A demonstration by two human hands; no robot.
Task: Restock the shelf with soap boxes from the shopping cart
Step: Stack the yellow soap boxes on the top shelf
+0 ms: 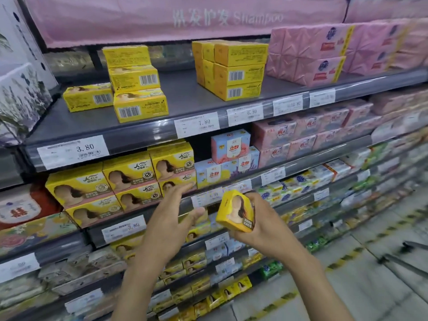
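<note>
My right grip (261,230) is curled round a yellow soap box (236,212), fingers wrapped behind it and the thumb side underneath, so the box sits on end and a little tilted, its printed face turned towards me. Taking the three-high yellow stack (136,89) on the upper shelf (185,98) as my mark, the box in my grip lies well below that stack and off to its right, in front of the lower shelves. My left grip (171,221) holds nothing; its fingers are straight and spread, and it hangs below the stack, nearer to it than the right one, just beside the box without touching it. A single box (88,97) lies flat just to the left of the stack, and bare shelf shows to the stack's right, before a second yellow stack (234,70). Those boxes lie flat with their long sides across the shelf, so I judge mine must travel up and leftward and be turned onto its broad side before it goes down.
</note>
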